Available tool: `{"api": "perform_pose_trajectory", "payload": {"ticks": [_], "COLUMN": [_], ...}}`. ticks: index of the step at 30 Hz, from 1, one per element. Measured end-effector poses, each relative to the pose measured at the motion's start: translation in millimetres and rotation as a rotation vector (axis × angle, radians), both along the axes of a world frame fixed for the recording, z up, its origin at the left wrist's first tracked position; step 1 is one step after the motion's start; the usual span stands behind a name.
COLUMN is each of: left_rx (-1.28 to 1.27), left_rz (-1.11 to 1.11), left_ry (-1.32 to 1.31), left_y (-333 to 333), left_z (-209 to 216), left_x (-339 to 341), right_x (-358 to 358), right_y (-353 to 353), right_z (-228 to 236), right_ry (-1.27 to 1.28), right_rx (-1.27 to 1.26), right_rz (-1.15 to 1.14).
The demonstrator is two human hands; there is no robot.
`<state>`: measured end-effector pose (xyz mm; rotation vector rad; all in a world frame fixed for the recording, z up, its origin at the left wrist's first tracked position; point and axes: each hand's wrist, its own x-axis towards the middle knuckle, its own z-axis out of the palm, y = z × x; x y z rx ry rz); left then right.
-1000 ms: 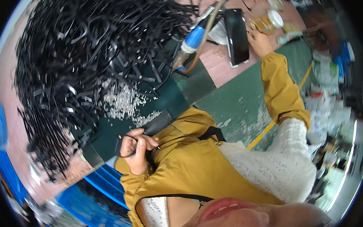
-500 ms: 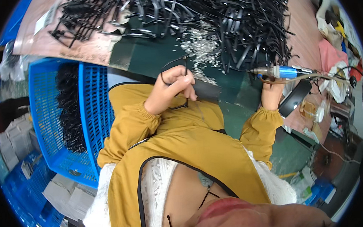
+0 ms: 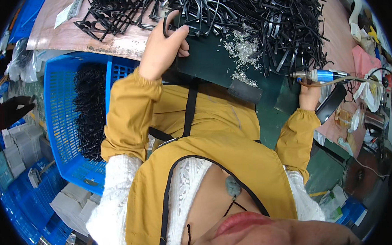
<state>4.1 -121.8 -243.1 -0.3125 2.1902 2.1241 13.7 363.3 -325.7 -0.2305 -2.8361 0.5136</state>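
Note:
My left hand (image 3: pixel 162 50) is raised at the table's near edge, beside the black glasses frames (image 3: pixel 100 23) stacked at the left. Its fingers are closed on a black glasses frame (image 3: pixel 166 23), one rim curving around the fingers. To the right, my right hand (image 3: pixel 309 96) grips a power screwdriver (image 3: pixel 323 75) with a silver nose and blue body, lying level. A large heap of black glasses temples (image 3: pixel 275 19) lies just beyond the screwdriver. Between the hands sits a scatter of tiny silver screws (image 3: pixel 244 52) on the dark green mat (image 3: pixel 206 63).
At my left stands a blue plastic crate (image 3: pixel 61 117) with a divider, holding black glasses frames (image 3: pixel 91 111). A black flat piece (image 3: pixel 245 90) lies at the mat's edge near the screws. Right of my right hand are a black curved object (image 3: pixel 331 103) and a glass jar (image 3: pixel 345 118).
My left hand has moved from above my lap up and to the left, carrying the glasses frame toward the stacked frames. My right hand keeps holding the screwdriver. The view has shifted slightly.

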Motion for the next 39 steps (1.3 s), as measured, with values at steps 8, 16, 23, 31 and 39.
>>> {"api": "perform_pose_trajectory", "payload": {"ticks": [8,16,23,31,39], "left_rx": [-0.088,0.316,0.701,0.658,0.583], "left_rz": [-0.123,-0.006,-0.091,0.104,-0.068], "left_ry": [-0.065,-0.123,-0.113,0.152,0.400], "left_y": [-41,53,81,119,139], "left_z": [0,-1,-5,-27,-49], "left_x": [-20,17,7,55,73], "right_x": [28,70,104,76,87], "right_y": [-1,13,-99,-164,-175], "right_z": [27,17,33,29,33], "right_ry": [-0.124,-0.108,0.491,0.443,0.143], "right_rx": [-0.037,-0.958,-1.383,-0.805,-0.913], "right_rz": [-0.010,-0.302,-0.295,0.361,0.277]}}
